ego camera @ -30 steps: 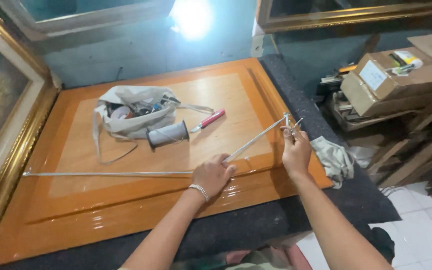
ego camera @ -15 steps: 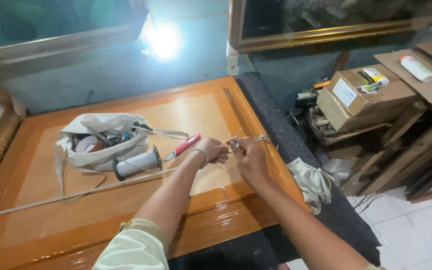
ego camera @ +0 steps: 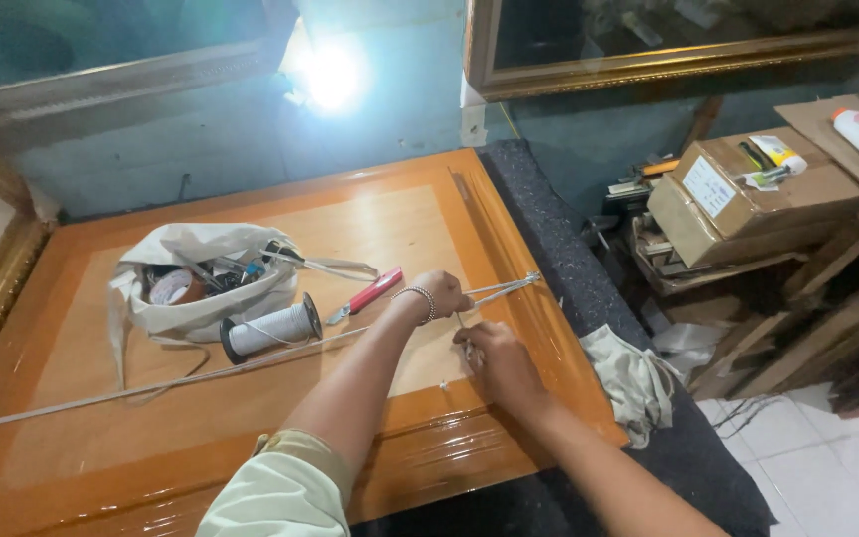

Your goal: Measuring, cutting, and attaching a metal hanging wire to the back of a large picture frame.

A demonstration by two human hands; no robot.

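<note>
my hands [ego camera: 439,295] and [ego camera: 497,360] sit near the right edge of the wooden panel [ego camera: 82,418]. the near left part of the panel is bare apart from a long thin strip [ego camera: 151,386] lying across it, so i could pass there. toward the far left, a white bag [ego camera: 201,288] of tools, a spool [ego camera: 272,329] and a red-handled tool [ego camera: 370,293] block the way. a cloth [ego camera: 633,383] lies just off the right edge.
</note>
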